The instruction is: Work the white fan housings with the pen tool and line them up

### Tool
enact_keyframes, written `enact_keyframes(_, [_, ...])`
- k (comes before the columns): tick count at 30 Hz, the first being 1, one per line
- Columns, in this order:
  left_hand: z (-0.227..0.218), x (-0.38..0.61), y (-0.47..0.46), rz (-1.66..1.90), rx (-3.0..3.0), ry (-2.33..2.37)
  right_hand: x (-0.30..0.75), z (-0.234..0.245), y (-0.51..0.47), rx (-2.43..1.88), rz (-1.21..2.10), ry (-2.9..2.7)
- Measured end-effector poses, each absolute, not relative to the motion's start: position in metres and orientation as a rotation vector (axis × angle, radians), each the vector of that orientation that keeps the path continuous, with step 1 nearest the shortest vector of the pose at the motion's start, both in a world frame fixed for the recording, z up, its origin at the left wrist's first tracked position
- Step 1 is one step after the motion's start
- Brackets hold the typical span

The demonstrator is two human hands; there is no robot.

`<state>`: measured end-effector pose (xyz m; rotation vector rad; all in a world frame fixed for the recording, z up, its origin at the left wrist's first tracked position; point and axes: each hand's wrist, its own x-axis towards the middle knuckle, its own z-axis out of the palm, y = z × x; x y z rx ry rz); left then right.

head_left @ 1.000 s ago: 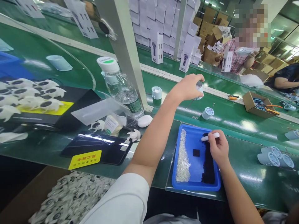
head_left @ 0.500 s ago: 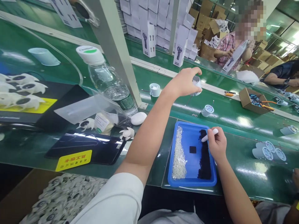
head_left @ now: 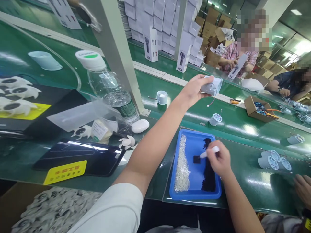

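Over the green conveyor, my left hand (head_left: pixel 198 87) is closed around a pale blue cylindrical housing (head_left: pixel 215 86), tilted with its open end to the right; a thin wire with a small white connector hangs from it. My right hand (head_left: pixel 220 158) pinches a white pen-like tool (head_left: pixel 209 151) above the blue tray (head_left: pixel 193 191). The tool's tip is at a small black square pad (head_left: pixel 196 159) in the middle of the tray; whether they touch I cannot tell. Small clear pieces (head_left: pixel 181 171) lie along the tray's left side, and small black pieces (head_left: pixel 209 178) along its right.
More housings stand on the conveyor, one (head_left: pixel 162 97) left and one (head_left: pixel 215 119) nearer the tray. Several housings (head_left: pixel 268 162) sit to the right, near another person's hand (head_left: pixel 303 189). Leftward are a water bottle (head_left: pixel 114 94), a metal post (head_left: pixel 119 48) and white fan blades (head_left: pixel 127 141).
My left hand has lifted the housing and turned its open end to the right. My right hand has moved the pen-like tool left, from the black pieces to the black pad.
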<state>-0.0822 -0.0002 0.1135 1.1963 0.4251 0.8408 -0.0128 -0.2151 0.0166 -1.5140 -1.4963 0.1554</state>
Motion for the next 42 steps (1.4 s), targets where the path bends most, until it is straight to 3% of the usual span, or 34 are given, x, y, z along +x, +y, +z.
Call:
enact_keyframes(3, [0.107, -0.069, -0.004, 0.823, 1.021, 0.497, -0.011, 0.013, -0.215, -1.514, 0.264, -1.557])
enact_keyframes(8, [0.097, -0.056, -0.017, 0.685, 1.006, 0.581, -0.001, 0.009, -0.215, -1.327, -0.058, -1.045])
enact_keyframes(11, [0.096, -0.057, -0.028, 0.568, 1.127, 0.536, 0.004, 0.008, -0.214, -1.279, -0.085, -0.907])
enact_keyframes(32, [0.105, -0.061, -0.058, 0.444, 1.438, 0.524, 0.005, 0.007, -0.209, -1.294, 0.014, -0.828])
enact_keyframes(36, [0.107, -0.056, -0.073, 0.690, 1.449, 0.573, 0.001, 0.006, -0.209, -1.504, -0.052, -0.850])
enact_keyframes(42, [0.096, -0.047, -0.097, 1.240, 1.328, 0.613, -0.010, 0.007, -0.207, -1.735, 0.416, -1.119])
